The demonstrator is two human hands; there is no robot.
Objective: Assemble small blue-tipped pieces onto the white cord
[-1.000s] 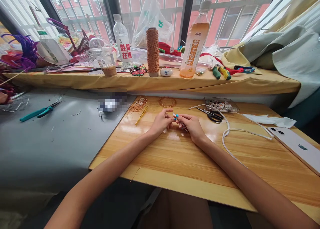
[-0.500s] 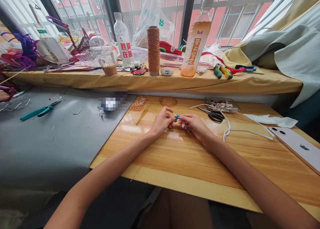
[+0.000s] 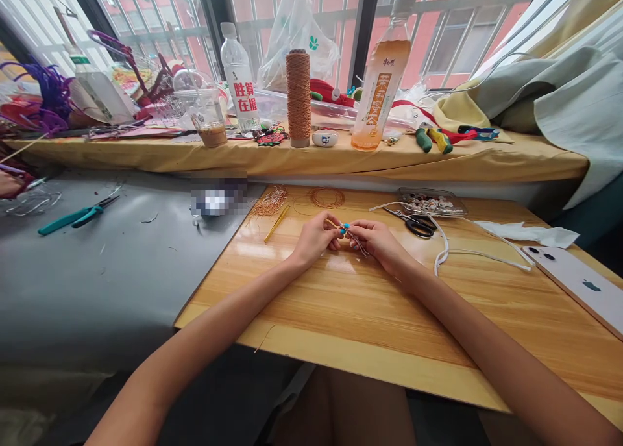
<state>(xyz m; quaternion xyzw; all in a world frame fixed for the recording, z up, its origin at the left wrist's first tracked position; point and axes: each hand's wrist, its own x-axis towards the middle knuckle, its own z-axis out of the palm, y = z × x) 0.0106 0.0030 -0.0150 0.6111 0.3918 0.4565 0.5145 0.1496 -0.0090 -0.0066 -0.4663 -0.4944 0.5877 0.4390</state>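
Since the earlier frame, the left hand's (image 3: 314,238) forefinger has dipped toward the thin strands (image 3: 359,243) at mid-frame. The right hand's (image 3: 377,238) fingers pinch them; whether the left's grip them, I cannot tell. Probably light, bendy, easily splayed: best pinched near their gathered end.

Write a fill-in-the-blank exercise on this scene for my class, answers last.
The bare right hand, its nails painted ____, holds thin, pale strands close to the bare left hand.
Teal-handled metal pliers lie on a smooth surface coloured ____.
The slim yellow tool lies nearer the ____ hand.
Missing words: blue; grey; left.
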